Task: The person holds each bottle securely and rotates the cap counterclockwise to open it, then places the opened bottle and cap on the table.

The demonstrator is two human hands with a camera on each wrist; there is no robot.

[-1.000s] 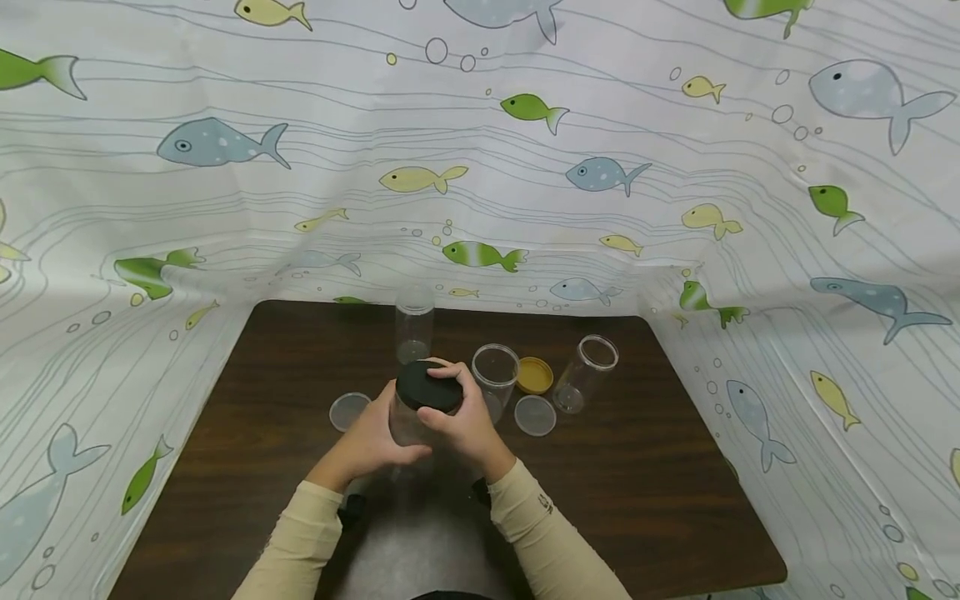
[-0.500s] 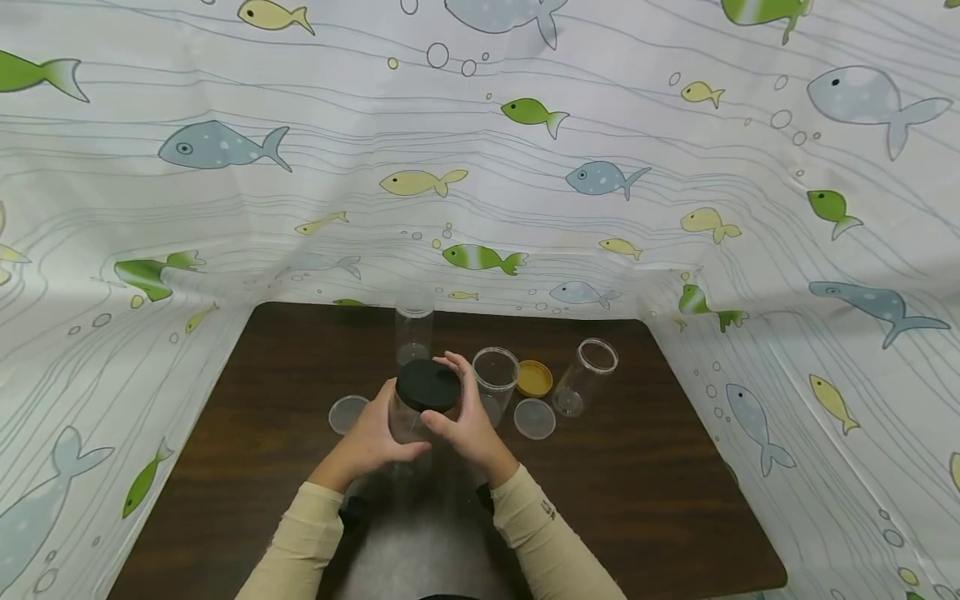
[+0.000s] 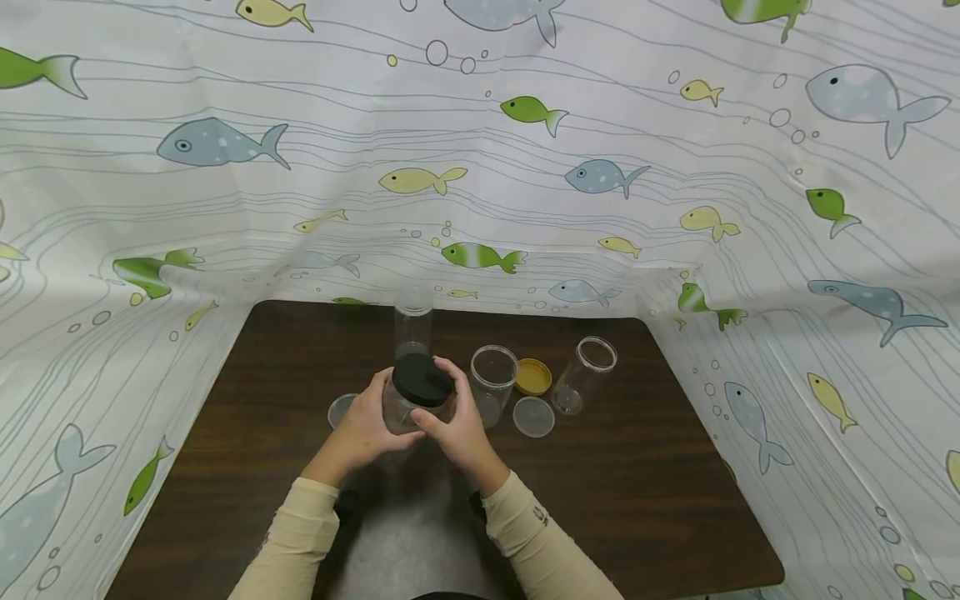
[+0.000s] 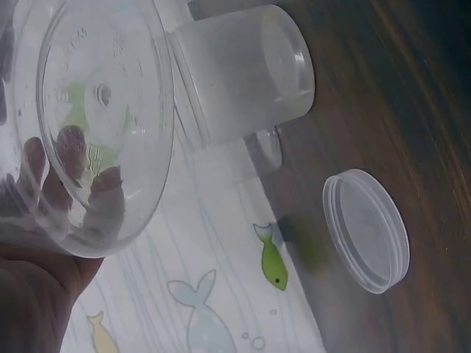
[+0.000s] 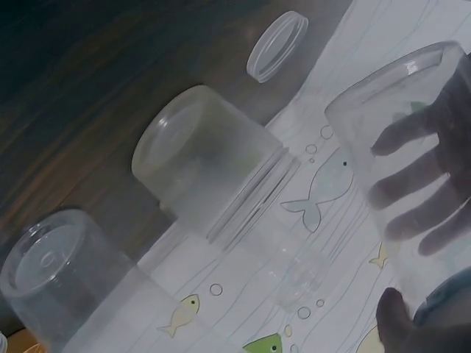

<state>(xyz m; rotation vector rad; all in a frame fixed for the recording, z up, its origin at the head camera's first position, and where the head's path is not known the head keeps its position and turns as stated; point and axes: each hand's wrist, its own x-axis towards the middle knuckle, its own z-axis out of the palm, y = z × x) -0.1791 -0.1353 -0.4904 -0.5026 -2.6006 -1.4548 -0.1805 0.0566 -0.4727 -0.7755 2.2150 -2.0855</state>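
Note:
Between both hands, a clear jar (image 3: 399, 410) with a black lid (image 3: 422, 381) is held above the table, tilted slightly. My left hand (image 3: 365, 423) grips its left side, fingers round the wall and thumb at the near side. On the other side my right hand (image 3: 462, 425) grips it with curled fingers, its thumb across the front just below the lid. The left wrist view shows the jar's round bottom (image 4: 103, 95), with fingers visible through the clear wall. In the right wrist view, fingers also show through the jar (image 5: 360, 110).
Clear open jars stand beyond: one behind the hands (image 3: 413, 329), another right of them (image 3: 491, 392), a third farther right (image 3: 583, 383). A yellow lid (image 3: 533, 377) and a translucent lid (image 3: 533, 417) lie between; another translucent lid (image 3: 341, 410) lies left. A fish-patterned sheet surrounds the dark table (image 3: 637, 500).
The right hand's fingers have come off the lid's top onto the jar's side. Both hands and the jar have shifted slightly left and away from the person.

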